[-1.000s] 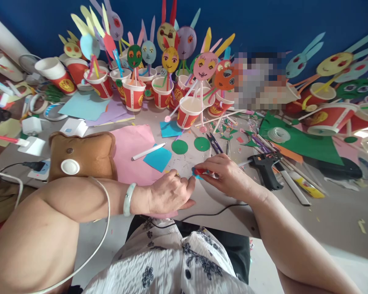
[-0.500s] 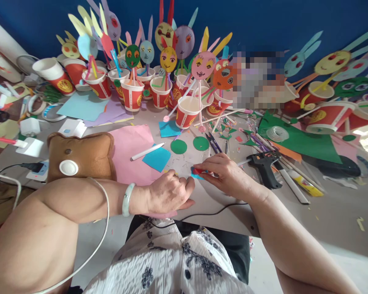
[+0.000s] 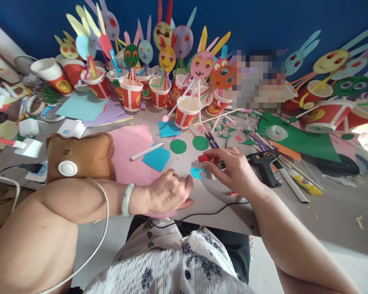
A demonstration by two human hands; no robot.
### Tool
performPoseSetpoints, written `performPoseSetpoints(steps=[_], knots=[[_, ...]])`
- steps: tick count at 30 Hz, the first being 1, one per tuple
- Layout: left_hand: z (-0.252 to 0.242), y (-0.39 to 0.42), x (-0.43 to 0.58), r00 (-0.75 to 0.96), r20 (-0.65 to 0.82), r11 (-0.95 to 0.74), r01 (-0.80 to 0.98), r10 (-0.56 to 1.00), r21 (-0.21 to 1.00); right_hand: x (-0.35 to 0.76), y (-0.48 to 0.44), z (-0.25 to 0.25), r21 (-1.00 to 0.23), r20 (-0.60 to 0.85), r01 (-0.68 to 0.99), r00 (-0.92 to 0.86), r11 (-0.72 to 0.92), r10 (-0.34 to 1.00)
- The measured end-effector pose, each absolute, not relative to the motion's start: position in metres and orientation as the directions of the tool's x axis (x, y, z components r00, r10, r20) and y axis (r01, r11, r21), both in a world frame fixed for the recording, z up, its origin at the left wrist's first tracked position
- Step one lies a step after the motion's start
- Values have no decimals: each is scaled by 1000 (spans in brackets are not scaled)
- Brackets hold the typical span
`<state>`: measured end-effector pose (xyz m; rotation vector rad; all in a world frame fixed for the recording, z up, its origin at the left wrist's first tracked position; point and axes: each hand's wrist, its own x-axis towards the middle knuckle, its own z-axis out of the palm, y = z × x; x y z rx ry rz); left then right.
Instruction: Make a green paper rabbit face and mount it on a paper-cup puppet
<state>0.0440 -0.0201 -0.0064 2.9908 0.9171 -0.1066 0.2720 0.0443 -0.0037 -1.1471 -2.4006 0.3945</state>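
My right hand (image 3: 231, 165) pinches a small red piece (image 3: 203, 157) between thumb and fingertips, just above the table. Whether it is paper or plastic is unclear. Beneath it lies a light blue paper scrap (image 3: 197, 173) with a rounded notch in its edge. My left hand (image 3: 168, 192) rests on the tabletop with curled fingers; what they hold, if anything, is hidden. Two green paper circles (image 3: 178, 146) lie beyond my hands. A white marker (image 3: 146, 151) lies across a blue paper piece (image 3: 158, 158) and a pink sheet (image 3: 130, 141). Scissors (image 3: 212, 140) lie behind my right hand.
Paper cups (image 3: 187, 113) with paper faces on stems line the back. At left sits a brown cushion-like warmer (image 3: 79, 157). A black glue gun (image 3: 265, 167), sticks and a green sheet (image 3: 303, 139) lie at right. A black cable (image 3: 202, 215) crosses the front edge.
My right hand has lifted the red piece up and slightly right, away from the blue scrap, whose notch now shows. My left hand has stayed in place.
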Motion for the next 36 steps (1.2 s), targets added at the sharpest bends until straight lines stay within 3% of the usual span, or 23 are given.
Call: performPoseSetpoints(steps=[4,9,18,24,36], knots=[[-6,-21,44,826,-62,-828,561,561,-13,268,41,-1,-516,192,625,-582,585,790],[-6,-21,44,824,-55,-826,563,563,-12,267,41,-1,-508,161,615,-620,603,768],[-6,-20,42,824,-41,-825,566,565,-2,270,43,-3,-415,254,666,-570,620,782],[-2,-17,41,848,42,-849,528,528,14,286,56,-13,-234,384,826,-406,513,829],[-23,6,43,803,135,-813,561,580,156,327,85,-21,-170,414,924,-247,341,876]])
